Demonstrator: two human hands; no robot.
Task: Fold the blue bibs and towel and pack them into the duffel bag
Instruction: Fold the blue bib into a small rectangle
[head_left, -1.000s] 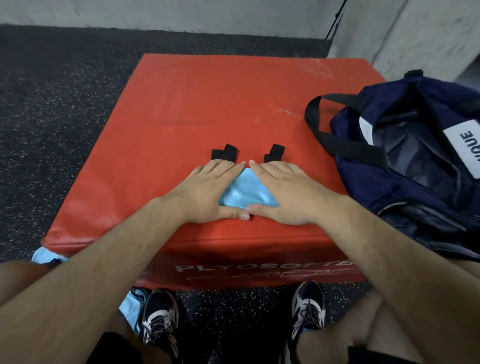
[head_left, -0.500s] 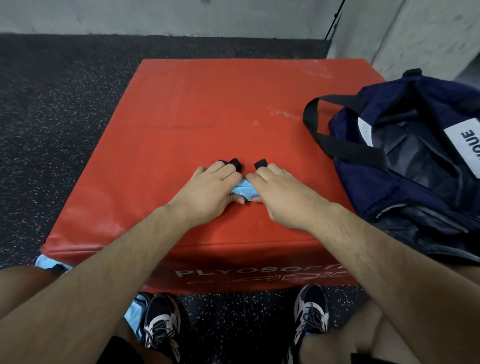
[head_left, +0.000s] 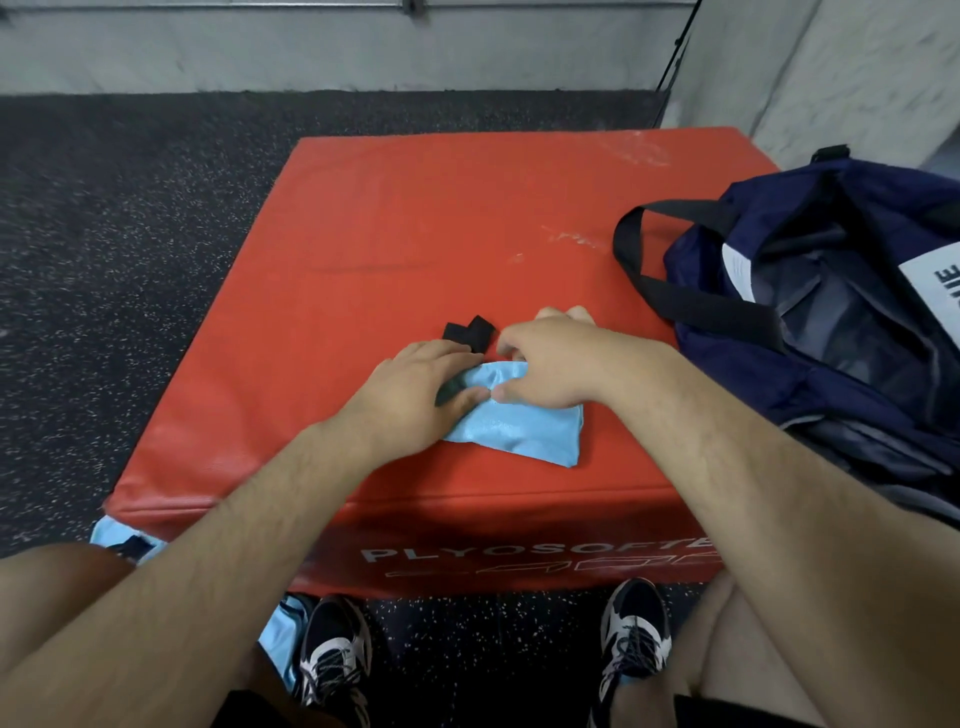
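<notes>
At the right edge of the red box (head_left: 415, 234), the duffel bag (head_left: 831, 332) lies open; only dark lining shows inside; the folded blue bib (head_left: 524, 434) lies near the box's front edge, long axis left to right, black straps (head_left: 470, 330) pointing away; left hand (head_left: 415, 387) and right hand (head_left: 550, 364) pinch its far edge with curled fingers

folded light-blue bib (head_left: 519, 434) lies flat near the open navy duffel bag (head_left: 831, 332).
</notes>
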